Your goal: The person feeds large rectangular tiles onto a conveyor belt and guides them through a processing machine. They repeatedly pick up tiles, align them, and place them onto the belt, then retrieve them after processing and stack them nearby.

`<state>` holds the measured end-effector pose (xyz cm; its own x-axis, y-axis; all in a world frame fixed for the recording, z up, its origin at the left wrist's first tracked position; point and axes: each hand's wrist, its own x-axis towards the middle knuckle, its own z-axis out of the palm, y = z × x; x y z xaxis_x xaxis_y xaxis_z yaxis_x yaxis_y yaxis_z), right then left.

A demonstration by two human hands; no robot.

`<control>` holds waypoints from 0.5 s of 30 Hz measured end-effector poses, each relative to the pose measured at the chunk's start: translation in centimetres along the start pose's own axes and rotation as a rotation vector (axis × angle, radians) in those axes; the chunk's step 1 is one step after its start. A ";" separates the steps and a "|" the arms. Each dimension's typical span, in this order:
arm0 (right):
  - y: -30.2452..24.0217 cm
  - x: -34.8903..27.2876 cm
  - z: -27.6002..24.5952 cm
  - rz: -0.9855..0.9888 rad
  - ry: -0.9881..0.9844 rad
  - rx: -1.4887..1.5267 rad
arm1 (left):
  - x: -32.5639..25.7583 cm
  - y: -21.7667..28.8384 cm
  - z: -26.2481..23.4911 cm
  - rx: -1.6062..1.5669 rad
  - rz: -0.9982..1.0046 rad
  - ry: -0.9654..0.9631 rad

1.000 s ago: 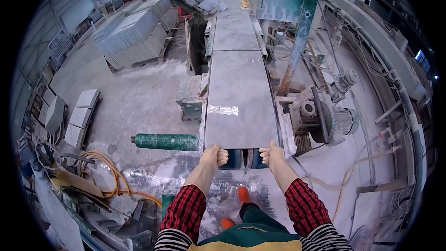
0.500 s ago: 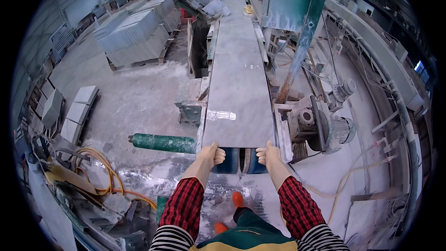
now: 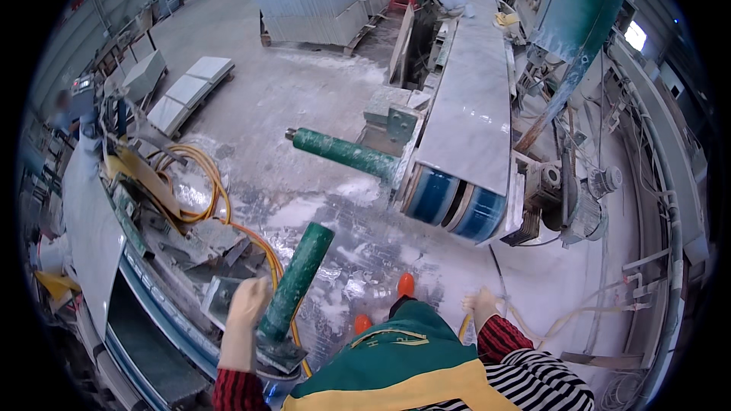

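My left hand (image 3: 248, 303) is low on the left, beside an upright green roller (image 3: 302, 274). Its fingers are turned away and largely hidden, so whether they touch anything cannot be told. On the right, my right hand (image 3: 481, 303) hangs over the floor with its fingers apart and nothing in it. Ahead, a long grey slab (image 3: 468, 133) lies flat on a conveyor whose near end shows blue rollers (image 3: 434, 196). Both hands are apart from that slab. At far left, another pale slab (image 3: 93, 240) rests on a second, blue-edged conveyor (image 3: 156, 289).
A green roller (image 3: 346, 155) juts left from the conveyor frame. Yellow and orange hoses (image 3: 215, 175) coil at left. Stacked slabs (image 3: 316, 11) stand behind, with a few pale slabs (image 3: 190, 90) nearer. A motor (image 3: 582, 213) and a slanting post (image 3: 560, 99) flank the conveyor's right side.
Both my hands have left the slab's near edge, where they were closed, and lowered apart to my sides. My view has turned left, bringing the upright green roller and second conveyor into fuller sight.
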<state>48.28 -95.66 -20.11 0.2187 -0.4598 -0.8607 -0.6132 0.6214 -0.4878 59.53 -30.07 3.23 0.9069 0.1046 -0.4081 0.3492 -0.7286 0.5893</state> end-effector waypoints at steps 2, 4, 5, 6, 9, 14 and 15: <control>1.1 0.9 -2.9 0.043 0.050 -0.019 | -6.7 -6.9 -2.8 0.145 0.065 0.301; -0.1 3.2 -5.0 -0.013 0.030 0.014 | -12.4 -7.4 -4.0 0.067 0.056 0.448; -1.0 3.7 -5.1 -0.040 0.004 0.019 | -14.3 -10.6 -2.8 0.165 0.067 0.612; -1.9 2.2 -2.0 -0.066 -0.065 -0.054 | -17.6 -14.6 -1.3 0.290 0.052 0.798; -4.5 -5.9 8.8 -0.232 -0.250 -0.310 | -22.9 -17.2 3.9 0.389 -0.028 0.804; -3.7 -14.3 20.7 -0.453 -0.785 -0.627 | -25.0 -13.3 10.6 0.405 0.007 0.892; -2.9 -15.3 22.4 -0.470 -0.847 -0.700 | -24.8 -13.0 11.0 0.420 0.018 0.917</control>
<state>63.71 -76.20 -8.85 0.8021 0.1782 -0.5700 -0.5621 -0.0976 -0.8213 29.91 -30.68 -1.97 0.8039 0.4432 0.3966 0.3831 -0.8960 0.2247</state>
